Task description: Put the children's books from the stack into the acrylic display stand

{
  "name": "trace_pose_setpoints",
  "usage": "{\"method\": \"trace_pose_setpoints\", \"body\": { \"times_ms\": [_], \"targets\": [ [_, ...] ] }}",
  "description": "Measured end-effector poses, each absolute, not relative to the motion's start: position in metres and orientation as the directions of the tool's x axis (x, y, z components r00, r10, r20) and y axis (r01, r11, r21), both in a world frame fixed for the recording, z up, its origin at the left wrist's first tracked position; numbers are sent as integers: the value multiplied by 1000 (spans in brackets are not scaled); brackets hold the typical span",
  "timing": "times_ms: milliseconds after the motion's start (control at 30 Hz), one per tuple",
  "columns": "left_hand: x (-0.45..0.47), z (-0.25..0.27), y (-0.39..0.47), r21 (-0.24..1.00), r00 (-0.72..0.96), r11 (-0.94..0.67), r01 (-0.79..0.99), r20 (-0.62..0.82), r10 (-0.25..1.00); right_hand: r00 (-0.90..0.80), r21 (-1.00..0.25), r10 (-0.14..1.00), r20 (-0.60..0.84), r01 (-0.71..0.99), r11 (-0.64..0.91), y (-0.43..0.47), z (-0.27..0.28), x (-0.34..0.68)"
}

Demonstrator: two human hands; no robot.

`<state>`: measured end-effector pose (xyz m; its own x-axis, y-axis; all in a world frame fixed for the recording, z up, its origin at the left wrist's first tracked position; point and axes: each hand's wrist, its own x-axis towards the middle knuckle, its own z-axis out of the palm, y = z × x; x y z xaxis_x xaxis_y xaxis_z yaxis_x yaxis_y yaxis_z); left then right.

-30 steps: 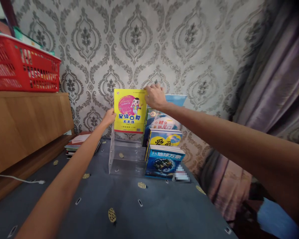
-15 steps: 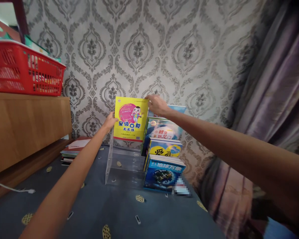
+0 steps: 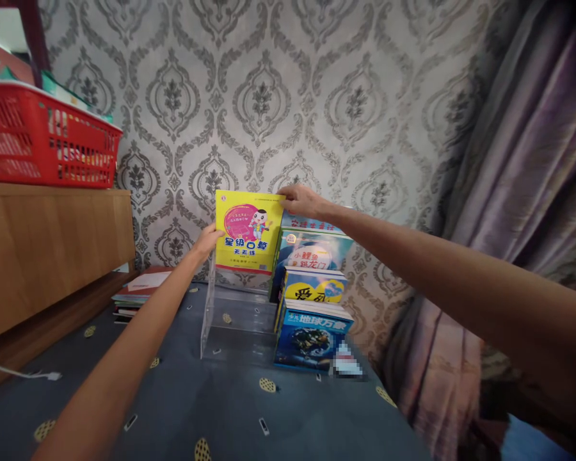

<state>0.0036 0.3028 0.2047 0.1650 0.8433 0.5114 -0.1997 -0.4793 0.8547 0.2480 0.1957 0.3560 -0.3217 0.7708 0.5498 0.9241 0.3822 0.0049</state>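
A yellow workbook (image 3: 244, 234) with a pink circle and a cartoon child on its cover stands upright at the back left of a clear stepped book rack (image 3: 240, 342). My left hand (image 3: 208, 242) grips its left edge, thumb on the cover. At its top right corner, my right hand (image 3: 301, 201) pinches the edge; some of those fingers are hidden behind the book. The rack's right side holds a blue Earth book (image 3: 312, 339) in front, then yellow-and-blue books (image 3: 314, 286), a fish-story book (image 3: 312, 251) and, at the back, a pale blue book (image 3: 312, 221).
A red basket (image 3: 48, 137) sits on a wooden cabinet (image 3: 52, 250) at left. Beside the cabinet lies a stack of books (image 3: 141, 288). A white cable (image 3: 24, 371) crosses the dark patterned cloth (image 3: 221, 410). Purple curtains (image 3: 499, 211) hang at right.
Both hands still hold the yellow workbook, which has barely moved on the rack. My right hand sits slightly lower, and more of the pale blue book's title shows. The view has shifted slightly.
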Motion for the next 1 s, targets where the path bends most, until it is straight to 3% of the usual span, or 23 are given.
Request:
{"method": "trace_pose_setpoints", "body": {
  "times_ms": [133,700,1000],
  "targets": [
    [6,204,303,849,173,-488,-205,522,835,-274,-96,797,539,919,382,189,356,245],
    [10,199,304,787,210,-574,-226,615,760,-271,39,793,545,953,300,190,359,248],
    [16,201,299,788,170,-572,-228,611,773,-198,-40,782,592,961,274,193,362,251]
  ]
}}
